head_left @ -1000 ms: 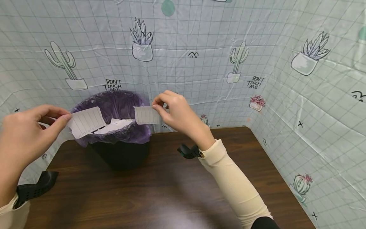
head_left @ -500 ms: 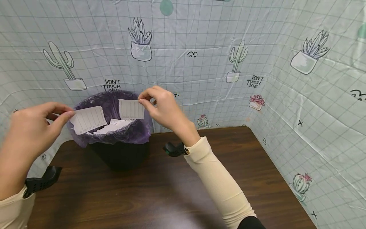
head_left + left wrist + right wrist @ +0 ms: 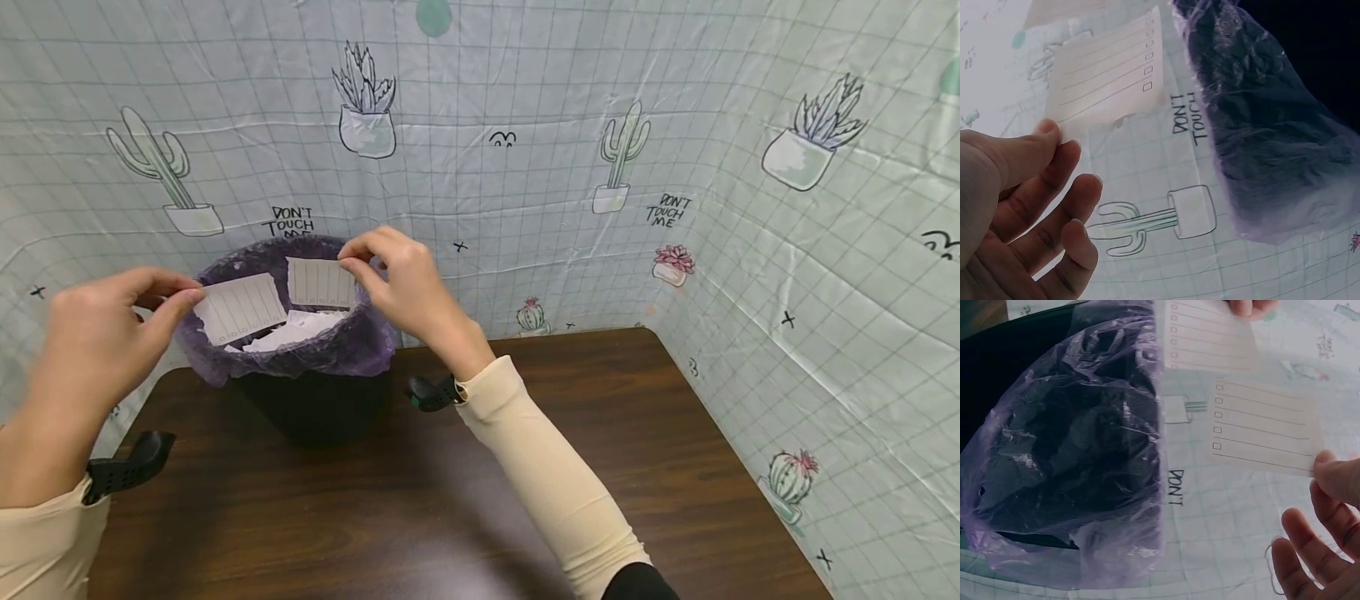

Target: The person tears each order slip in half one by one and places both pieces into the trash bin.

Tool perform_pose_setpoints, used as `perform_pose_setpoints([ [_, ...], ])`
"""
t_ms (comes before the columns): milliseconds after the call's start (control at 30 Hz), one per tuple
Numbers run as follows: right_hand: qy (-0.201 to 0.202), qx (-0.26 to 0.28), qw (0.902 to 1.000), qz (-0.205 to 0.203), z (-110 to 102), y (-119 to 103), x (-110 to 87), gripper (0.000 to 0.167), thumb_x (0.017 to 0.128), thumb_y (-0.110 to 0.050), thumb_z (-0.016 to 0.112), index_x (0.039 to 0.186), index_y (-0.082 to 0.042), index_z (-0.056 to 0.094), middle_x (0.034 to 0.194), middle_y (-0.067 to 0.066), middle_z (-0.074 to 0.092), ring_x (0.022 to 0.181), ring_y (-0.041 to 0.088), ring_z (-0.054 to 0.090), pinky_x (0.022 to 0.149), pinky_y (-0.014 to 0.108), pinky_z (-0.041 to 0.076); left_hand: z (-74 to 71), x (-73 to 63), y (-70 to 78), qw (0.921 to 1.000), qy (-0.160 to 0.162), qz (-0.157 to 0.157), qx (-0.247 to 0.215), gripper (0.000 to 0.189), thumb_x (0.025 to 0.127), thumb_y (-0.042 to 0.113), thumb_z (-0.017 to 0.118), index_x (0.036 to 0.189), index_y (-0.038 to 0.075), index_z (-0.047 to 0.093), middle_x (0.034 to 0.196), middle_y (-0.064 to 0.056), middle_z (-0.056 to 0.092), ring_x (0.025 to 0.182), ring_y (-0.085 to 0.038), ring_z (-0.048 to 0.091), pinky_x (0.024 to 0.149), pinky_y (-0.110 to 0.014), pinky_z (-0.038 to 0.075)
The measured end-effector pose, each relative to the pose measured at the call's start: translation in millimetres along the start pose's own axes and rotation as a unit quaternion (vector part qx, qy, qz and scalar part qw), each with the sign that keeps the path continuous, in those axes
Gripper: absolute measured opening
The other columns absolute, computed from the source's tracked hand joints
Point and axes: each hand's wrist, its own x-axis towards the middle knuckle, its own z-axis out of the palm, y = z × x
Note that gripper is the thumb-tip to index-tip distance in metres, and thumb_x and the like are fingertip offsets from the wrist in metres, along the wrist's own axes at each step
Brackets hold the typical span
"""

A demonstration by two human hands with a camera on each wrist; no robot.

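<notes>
My left hand (image 3: 112, 333) pinches a corner of a torn piece of lined paper (image 3: 243, 308) between thumb and index finger. A row of small checkboxes runs along one edge of this paper (image 3: 1110, 69). A second torn lined piece of paper (image 3: 321, 282) hangs from my right hand (image 3: 408, 287), its corner between thumb and index finger; checkboxes show on it too in the right wrist view. Both papers are over the mouth of a black trash bin (image 3: 322, 408) lined with a purple plastic bag (image 3: 352, 354). White paper scraps (image 3: 296, 332) lie inside the bag.
The bin stands on a dark brown wooden table (image 3: 480, 483), near its back left corner. Behind and to the right hangs a pale grid-patterned cloth (image 3: 480, 83) printed with cacti and "Don't touch me". Each wrist wears a black strap-on device (image 3: 435, 393).
My right hand has moved left with its paper, from beside the bin's right rim to over its mouth. My left hand has shifted slightly right, bringing the two papers close together.
</notes>
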Motion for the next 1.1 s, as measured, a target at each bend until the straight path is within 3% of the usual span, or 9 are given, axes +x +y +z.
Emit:
perform_pose_setpoints([
  [100, -0.009, 0.001, 1.0000, 0.005, 5, 1, 0.8, 0.012, 0.101, -0.012, 0.066, 0.106, -0.004, 0.074, 0.103, 0.007, 0.072, 0.090, 0.015, 0.062, 0.086, 0.029, 0.054, 2.9, -1.7, -1.3, 1.0000, -0.001, 0.001, 0.006, 0.012, 0.088, 0.004, 0.078, 0.098, -0.004, 0.075, 0.087, -0.025, 0.075, 0.069, -0.004, 0.064, 0.053, -0.012, 0.027],
  [200, -0.014, 0.000, 0.9999, 0.006, 10, 3, 1.2, 0.013, 0.101, -0.012, 0.066, 0.106, -0.004, 0.074, 0.104, 0.007, 0.072, 0.090, 0.015, 0.061, 0.084, 0.024, 0.052, 6.0, -4.7, -2.7, 1.0000, -0.003, 0.004, 0.006, 0.014, 0.088, 0.004, 0.078, 0.098, -0.005, 0.074, 0.087, -0.025, 0.075, 0.076, -0.046, 0.066, 0.054, -0.012, 0.028],
  [500, -0.026, -0.001, 0.9995, 0.020, 20, 7, 2.7, 0.014, 0.102, -0.014, 0.065, 0.107, -0.005, 0.075, 0.105, 0.006, 0.072, 0.093, 0.014, 0.062, 0.083, 0.013, 0.046, 12.8, -9.2, -5.5, 0.9997, -0.022, -0.006, -0.004, 0.012, 0.091, 0.004, 0.075, 0.100, -0.004, 0.074, 0.089, -0.025, 0.075, 0.078, -0.046, 0.068, 0.059, -0.012, 0.029],
  [867, -0.046, -0.006, 0.9978, 0.048, 23, 12, -0.5, 0.015, 0.103, -0.015, 0.063, 0.108, -0.006, 0.074, 0.106, 0.006, 0.072, 0.094, 0.014, 0.065, 0.085, 0.015, 0.049, 21.5, -12.9, -6.3, 0.9992, -0.034, 0.000, -0.022, 0.013, 0.091, 0.004, 0.073, 0.102, -0.004, 0.075, 0.090, -0.025, 0.075, 0.078, -0.044, 0.069, 0.062, -0.017, 0.033],
  [967, -0.047, -0.002, 0.9976, 0.051, 24, 13, -2.1, 0.014, 0.103, -0.014, 0.064, 0.108, -0.006, 0.074, 0.105, 0.006, 0.072, 0.093, 0.015, 0.065, 0.084, 0.014, 0.048, 23.6, -13.7, -7.2, 0.9993, -0.030, -0.002, -0.022, 0.013, 0.090, 0.004, 0.074, 0.102, -0.002, 0.076, 0.089, -0.023, 0.076, 0.071, -0.023, 0.067, 0.062, -0.019, 0.033],
  [1067, -0.048, 0.002, 0.9974, 0.054, 25, 14, -3.5, 0.014, 0.103, -0.014, 0.064, 0.108, -0.006, 0.074, 0.105, 0.006, 0.072, 0.092, 0.015, 0.065, 0.084, 0.014, 0.049, 25.0, -14.5, -7.3, 0.9992, -0.029, -0.007, -0.025, 0.013, 0.090, 0.003, 0.075, 0.101, -0.002, 0.076, 0.089, -0.024, 0.076, 0.071, -0.023, 0.068, 0.061, -0.017, 0.032],
  [1100, -0.049, 0.002, 0.9972, 0.056, 25, 15, -3.8, 0.014, 0.103, -0.014, 0.064, 0.108, -0.006, 0.074, 0.105, 0.006, 0.072, 0.092, 0.015, 0.065, 0.084, 0.014, 0.049, 25.4, -14.7, -7.2, 0.9992, -0.028, -0.008, -0.027, 0.013, 0.089, 0.003, 0.075, 0.101, -0.002, 0.076, 0.089, -0.024, 0.076, 0.071, -0.011, 0.066, 0.061, -0.016, 0.032],
])
